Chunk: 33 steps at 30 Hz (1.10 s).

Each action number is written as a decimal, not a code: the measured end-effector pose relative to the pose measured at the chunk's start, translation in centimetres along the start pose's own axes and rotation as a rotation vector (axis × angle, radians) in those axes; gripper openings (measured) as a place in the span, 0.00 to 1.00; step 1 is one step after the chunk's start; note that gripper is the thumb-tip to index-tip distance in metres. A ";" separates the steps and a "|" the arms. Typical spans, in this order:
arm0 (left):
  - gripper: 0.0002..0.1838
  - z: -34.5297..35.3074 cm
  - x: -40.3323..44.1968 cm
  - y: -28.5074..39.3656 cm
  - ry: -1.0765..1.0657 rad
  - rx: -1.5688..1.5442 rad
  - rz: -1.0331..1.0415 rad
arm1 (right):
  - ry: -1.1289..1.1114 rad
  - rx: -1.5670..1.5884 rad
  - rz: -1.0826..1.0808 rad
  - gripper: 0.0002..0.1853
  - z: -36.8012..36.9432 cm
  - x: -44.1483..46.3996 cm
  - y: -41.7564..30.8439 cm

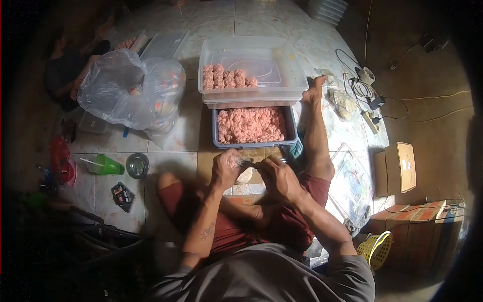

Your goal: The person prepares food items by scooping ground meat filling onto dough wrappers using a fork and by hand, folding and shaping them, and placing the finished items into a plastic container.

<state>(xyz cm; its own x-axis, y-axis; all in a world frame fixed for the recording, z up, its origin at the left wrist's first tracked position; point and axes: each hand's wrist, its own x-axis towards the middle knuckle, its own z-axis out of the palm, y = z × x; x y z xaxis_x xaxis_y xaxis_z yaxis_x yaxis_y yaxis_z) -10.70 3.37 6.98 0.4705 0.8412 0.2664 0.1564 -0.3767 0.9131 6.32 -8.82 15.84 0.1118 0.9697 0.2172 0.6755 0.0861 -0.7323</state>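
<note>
My left hand is closed around a lump of pink minced meat, part of which shows above the fingers. My right hand is closed in a pinch on a small, thin dark thing whose kind I cannot make out. It reaches across to the left hand. Just beyond both hands is a dark-rimmed tub of minced meat. Behind it, a clear plastic box holds rows of shaped meat balls. A pale round thing shows below the hands, partly hidden.
A big clear plastic bag stands at left, close to another person. Nearer are a green cup, a metal bowl and a dark tray. Cables, a cardboard box and a yellow basket are at right.
</note>
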 end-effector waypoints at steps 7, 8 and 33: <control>0.16 -4.1 -0.6 2.9 -0.166 -0.367 -0.094 | 0.062 0.067 0.236 0.10 -4.5 -0.8 -5.6; 0.15 -3.5 -0.5 2.9 -0.200 -0.416 -0.176 | 0.056 0.078 0.205 0.12 -2.9 -1.2 -4.1; 0.19 -3.4 -0.4 1.2 -0.085 -0.771 -0.136 | 0.131 -0.018 0.189 0.08 -3.2 -1.1 -6.9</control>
<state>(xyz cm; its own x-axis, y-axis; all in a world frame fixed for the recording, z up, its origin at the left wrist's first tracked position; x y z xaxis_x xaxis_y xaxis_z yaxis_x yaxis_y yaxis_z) -13.69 3.92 9.01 0.5600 0.8165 0.1407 -0.4145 0.1291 0.9008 3.87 -11.16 22.70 0.3304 0.9303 0.1596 0.6460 -0.0995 -0.7569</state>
